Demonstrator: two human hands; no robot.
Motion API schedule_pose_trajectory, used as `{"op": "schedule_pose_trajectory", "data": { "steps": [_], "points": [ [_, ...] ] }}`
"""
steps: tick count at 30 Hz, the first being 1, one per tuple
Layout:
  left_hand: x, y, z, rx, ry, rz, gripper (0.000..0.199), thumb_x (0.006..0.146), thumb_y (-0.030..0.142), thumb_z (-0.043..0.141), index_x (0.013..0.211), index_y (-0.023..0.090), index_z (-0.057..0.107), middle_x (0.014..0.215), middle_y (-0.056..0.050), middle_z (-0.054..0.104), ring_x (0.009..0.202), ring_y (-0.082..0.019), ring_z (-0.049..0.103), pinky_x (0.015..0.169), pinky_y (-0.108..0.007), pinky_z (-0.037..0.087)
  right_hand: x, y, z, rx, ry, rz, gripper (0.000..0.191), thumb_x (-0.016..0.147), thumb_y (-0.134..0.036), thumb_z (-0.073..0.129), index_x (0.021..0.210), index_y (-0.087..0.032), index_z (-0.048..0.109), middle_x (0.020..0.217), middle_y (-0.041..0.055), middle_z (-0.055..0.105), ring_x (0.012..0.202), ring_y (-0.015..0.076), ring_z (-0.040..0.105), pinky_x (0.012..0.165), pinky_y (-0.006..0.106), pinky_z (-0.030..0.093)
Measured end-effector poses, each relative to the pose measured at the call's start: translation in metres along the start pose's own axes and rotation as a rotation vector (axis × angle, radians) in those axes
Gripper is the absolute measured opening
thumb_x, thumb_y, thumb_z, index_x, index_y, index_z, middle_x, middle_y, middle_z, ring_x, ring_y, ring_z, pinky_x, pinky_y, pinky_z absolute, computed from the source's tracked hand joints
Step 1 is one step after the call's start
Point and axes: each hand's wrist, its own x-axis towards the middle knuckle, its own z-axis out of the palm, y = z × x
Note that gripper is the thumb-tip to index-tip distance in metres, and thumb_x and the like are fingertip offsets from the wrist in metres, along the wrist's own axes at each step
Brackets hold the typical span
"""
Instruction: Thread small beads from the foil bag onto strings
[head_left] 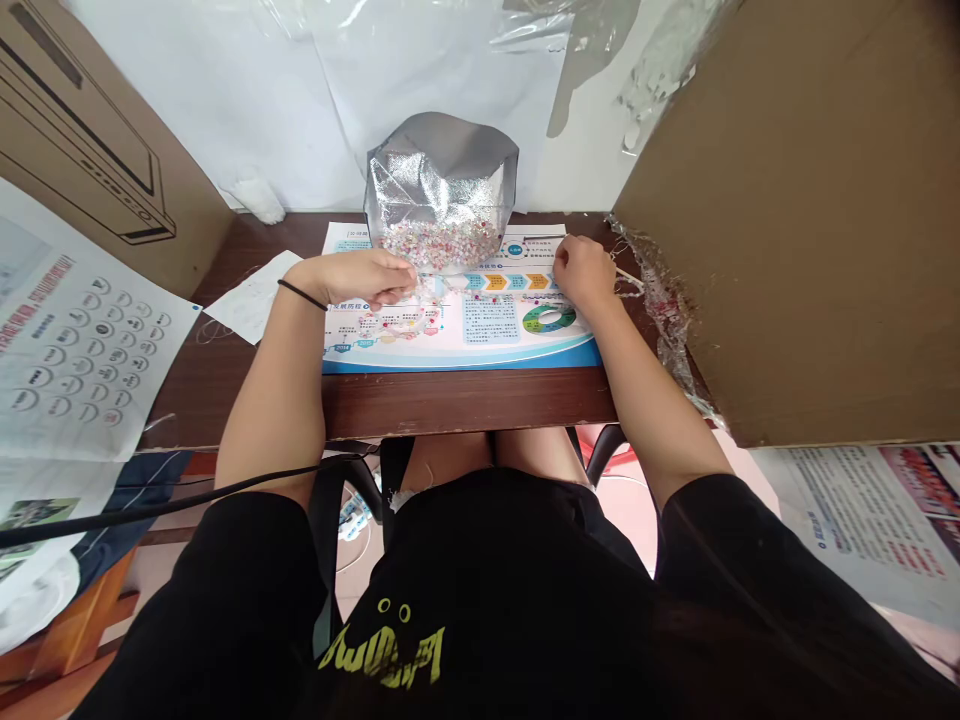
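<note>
A silver bag (442,185) stands open at the back of the desk, with many small white, pink and red beads (442,240) in its lower part. Below its left side, my left hand (375,277) is closed in a pinch at a strand with beads; the exact thing between the fingertips is too small to tell. My right hand (585,270) is curled closed at the right end of a thin beaded strand (517,297), which runs across a printed sheet (420,350). More loose beads (397,322) lie on the sheet below my left hand.
The brown desk (465,400) has a cardboard box (810,220) at right and another (97,140) at left. Crumpled clear film with threads (667,310) lies beside the right box. A white paper scrap (251,300) is left of my left forearm. A black cable (187,503) crosses the lower left.
</note>
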Motion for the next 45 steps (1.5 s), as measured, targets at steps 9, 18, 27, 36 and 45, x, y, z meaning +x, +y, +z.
{"op": "schedule_pose_trajectory", "data": {
  "steps": [9,18,27,36,45],
  "points": [
    [-0.008,0.033,0.088,-0.136,-0.171,0.164,0.028,0.082,0.041,0.078,0.07,0.021,0.062,0.073,-0.008,0.069,0.072,-0.02,0.069,0.064,-0.031,0.054,-0.018,-0.044,-0.008,0.207,-0.007,-0.14,0.034,0.104,-0.04,0.039,0.095,-0.022,0.066,0.098,0.0107,0.069,0.093,0.0246,0.062,0.084,0.039,0.049],
    [0.018,0.014,0.1,0.07,0.371,0.286,0.034,0.088,0.035,0.067,0.059,0.019,0.06,0.052,0.002,0.048,0.056,-0.011,0.046,0.055,-0.025,0.037,-0.051,-0.09,0.009,0.449,-0.26,-0.317,0.033,0.101,-0.051,0.05,0.113,-0.025,0.066,0.092,0.0041,0.072,0.08,0.0198,0.061,0.076,0.035,0.046],
    [0.019,0.012,0.095,0.183,0.426,0.287,0.034,0.085,0.042,0.068,0.06,0.02,0.064,0.046,0.003,0.044,0.055,-0.013,0.045,0.06,-0.028,0.04,-0.047,-0.085,0.009,0.31,-0.189,-0.367,0.017,0.094,-0.027,0.051,0.092,-0.023,0.068,0.086,0.0044,0.069,0.083,0.0215,0.059,0.079,0.035,0.044],
    [0.041,-0.014,0.064,0.104,0.646,0.339,0.019,0.077,0.016,0.068,0.062,0.023,0.058,0.081,-0.008,0.066,0.109,-0.026,0.061,0.098,-0.035,0.048,-0.036,-0.07,0.023,0.283,-0.144,-0.276,0.016,0.095,-0.026,0.051,0.089,-0.023,0.065,0.082,0.0029,0.066,0.077,0.0188,0.058,0.076,0.034,0.044],
    [0.054,-0.015,0.071,0.101,0.663,0.239,0.019,0.069,0.009,0.065,0.061,0.023,0.056,0.074,-0.005,0.064,0.107,-0.025,0.06,0.092,-0.032,0.05,-0.036,-0.075,0.025,0.33,-0.149,-0.252,0.016,0.094,-0.026,0.051,0.088,-0.023,0.065,0.082,0.0029,0.067,0.077,0.0187,0.058,0.077,0.035,0.045]
  ]
}}
